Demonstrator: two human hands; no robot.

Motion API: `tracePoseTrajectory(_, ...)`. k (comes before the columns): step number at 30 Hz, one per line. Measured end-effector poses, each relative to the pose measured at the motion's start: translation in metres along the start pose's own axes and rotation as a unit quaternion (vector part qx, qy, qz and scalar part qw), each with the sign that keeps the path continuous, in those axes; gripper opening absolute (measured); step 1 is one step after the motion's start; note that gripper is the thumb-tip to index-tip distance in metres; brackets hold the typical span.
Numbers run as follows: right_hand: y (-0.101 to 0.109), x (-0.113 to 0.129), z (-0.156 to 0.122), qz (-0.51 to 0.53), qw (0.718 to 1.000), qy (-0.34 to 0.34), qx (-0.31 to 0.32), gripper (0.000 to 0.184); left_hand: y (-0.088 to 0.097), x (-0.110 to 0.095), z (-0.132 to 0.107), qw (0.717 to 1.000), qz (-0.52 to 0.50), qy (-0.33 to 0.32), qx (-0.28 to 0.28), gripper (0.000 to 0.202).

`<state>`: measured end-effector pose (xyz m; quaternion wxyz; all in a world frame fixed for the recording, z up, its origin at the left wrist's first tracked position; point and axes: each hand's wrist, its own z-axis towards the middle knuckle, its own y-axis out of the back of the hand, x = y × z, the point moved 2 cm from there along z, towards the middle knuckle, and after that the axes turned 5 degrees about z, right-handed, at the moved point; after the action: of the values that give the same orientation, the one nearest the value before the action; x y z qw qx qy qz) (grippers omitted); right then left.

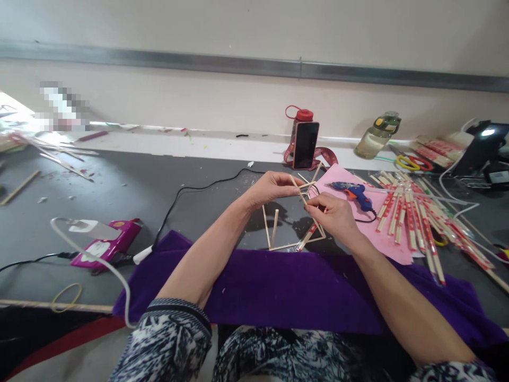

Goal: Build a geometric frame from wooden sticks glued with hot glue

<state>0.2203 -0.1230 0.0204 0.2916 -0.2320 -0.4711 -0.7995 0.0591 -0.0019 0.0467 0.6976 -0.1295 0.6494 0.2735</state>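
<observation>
A small frame of thin wooden sticks [274, 228] stands on the grey table, just beyond a purple cloth [278, 286]. My left hand [270, 188] pinches the top sticks of the frame with its fingers closed. Close to the right of it, my right hand [334, 215] is closed on a loose wooden stick that slants down toward the frame's base. A blue hot glue gun [353, 193] lies on a pink sheet [382, 233] just right of my hands.
Several paper-wrapped chopsticks [417, 217] are spread at the right. A phone [305, 144] leans on a red-capped bottle; another bottle [376, 137] lies behind. Scissors [409, 162], a pink glue gun [107, 244], cables and a rubber band [66, 297] lie around.
</observation>
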Motion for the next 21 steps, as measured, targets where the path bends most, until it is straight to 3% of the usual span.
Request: tracePoseTrajectory(21, 0.003, 0.004, -0.0023, 0.001, 1.0, 0.007, 0.001, 0.01, 0.0005, 0.0068, 0.0029, 1.0, -0.015, -0.01, -0.001, 0.021)
